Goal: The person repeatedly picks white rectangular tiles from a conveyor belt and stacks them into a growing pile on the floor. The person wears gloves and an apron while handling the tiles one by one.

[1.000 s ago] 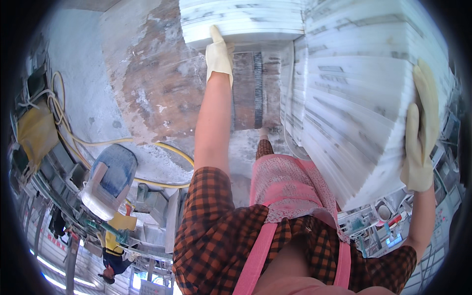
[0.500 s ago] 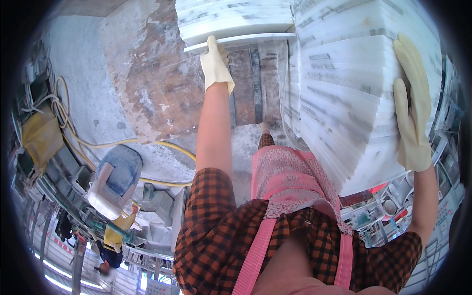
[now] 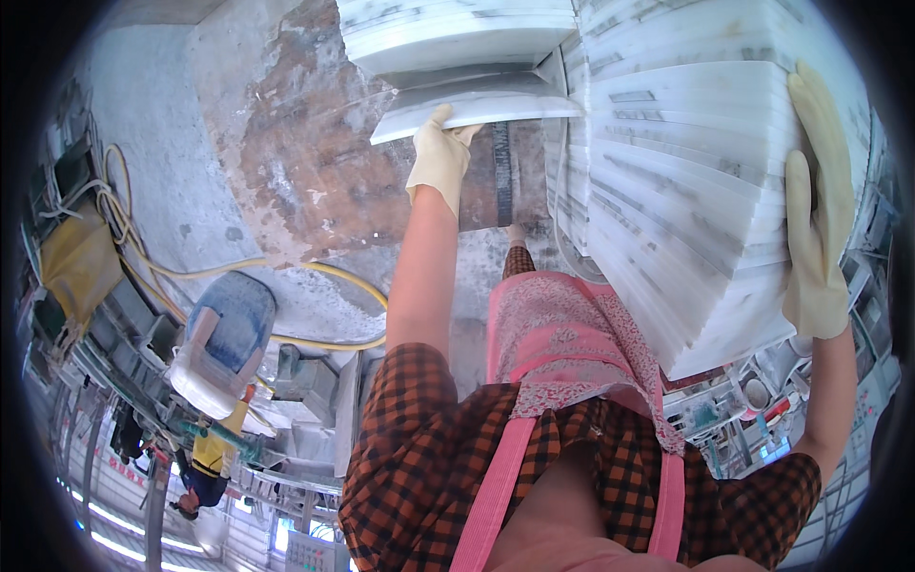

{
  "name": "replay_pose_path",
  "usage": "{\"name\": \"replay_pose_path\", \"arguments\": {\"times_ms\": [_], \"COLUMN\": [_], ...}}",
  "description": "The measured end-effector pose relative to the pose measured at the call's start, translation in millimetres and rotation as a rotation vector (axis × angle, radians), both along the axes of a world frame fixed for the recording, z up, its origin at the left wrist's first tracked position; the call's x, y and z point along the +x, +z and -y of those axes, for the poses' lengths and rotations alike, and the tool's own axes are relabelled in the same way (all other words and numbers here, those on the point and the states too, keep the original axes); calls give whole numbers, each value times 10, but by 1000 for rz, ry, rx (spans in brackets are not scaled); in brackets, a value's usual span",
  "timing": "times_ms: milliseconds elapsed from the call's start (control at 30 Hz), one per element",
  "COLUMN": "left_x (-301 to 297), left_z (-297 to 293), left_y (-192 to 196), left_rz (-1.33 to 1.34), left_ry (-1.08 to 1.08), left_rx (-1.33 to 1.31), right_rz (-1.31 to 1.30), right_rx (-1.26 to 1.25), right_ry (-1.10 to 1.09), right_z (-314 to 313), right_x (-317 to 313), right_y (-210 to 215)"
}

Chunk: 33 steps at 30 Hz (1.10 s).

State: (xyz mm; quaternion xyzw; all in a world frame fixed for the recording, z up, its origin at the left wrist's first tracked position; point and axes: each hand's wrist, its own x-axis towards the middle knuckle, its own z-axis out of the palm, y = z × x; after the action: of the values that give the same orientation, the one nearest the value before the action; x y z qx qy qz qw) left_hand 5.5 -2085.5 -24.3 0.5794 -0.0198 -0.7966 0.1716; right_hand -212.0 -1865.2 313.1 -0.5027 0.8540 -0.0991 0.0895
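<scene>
My left hand [image 3: 441, 151], in a cream rubber glove, grips the near edge of a thin white stone slab [image 3: 477, 107] with grey streaks. The slab leans away from a stack of like slabs [image 3: 457, 43] behind it, with a dark gap between them. On the right, my gloved right hand [image 3: 822, 214] lies with fingers stretched out against the side of a tall stack of white marble slabs [image 3: 667, 210]. The stack's slabs stand close together with their edges toward me.
Brown, worn floor [image 3: 315, 172] lies left of the slabs. A yellow hose [image 3: 329, 274] loops across it near a blue and white plastic seat-like object [image 3: 229, 324]. A co-worker in yellow [image 3: 212, 453] is at the lower left, among metal frames.
My left hand has drawn the thin slab toward me and slightly right, tilting it away from the stack behind. My right hand stays against the right stack.
</scene>
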Motion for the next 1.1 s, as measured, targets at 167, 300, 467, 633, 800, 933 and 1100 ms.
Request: {"name": "replay_pose_path", "arguments": {"times_ms": [167, 300, 467, 633, 800, 933, 1100], "left_x": [-49, -29, -208, -481, -511, -252, 630], "left_z": [185, 264, 323, 481, 441, 431, 678], "left_y": [4, 107, 108, 211, 423, 265, -254], "left_rz": [3, 25, -49, -63, -82, -105, 199], "left_ry": [68, 92, 62, -26, -122, -249, -436], "left_rx": [71, 34, -13, -52, -202, -310, -468], "right_rz": [-8, 6, 20, 89, 122, 117, 77], "right_rx": [-4, -1, 23, 28, 15, 7, 23], "right_ry": [-8, -15, -31, -81, -68, -66, -22], "right_z": [-6, 0, 58, 131, 180, 207, 228], "right_x": [0, -5, 35, 96, 123, 134, 121], "right_y": [-38, -30, 17, 78, 134, 133, 151]}}
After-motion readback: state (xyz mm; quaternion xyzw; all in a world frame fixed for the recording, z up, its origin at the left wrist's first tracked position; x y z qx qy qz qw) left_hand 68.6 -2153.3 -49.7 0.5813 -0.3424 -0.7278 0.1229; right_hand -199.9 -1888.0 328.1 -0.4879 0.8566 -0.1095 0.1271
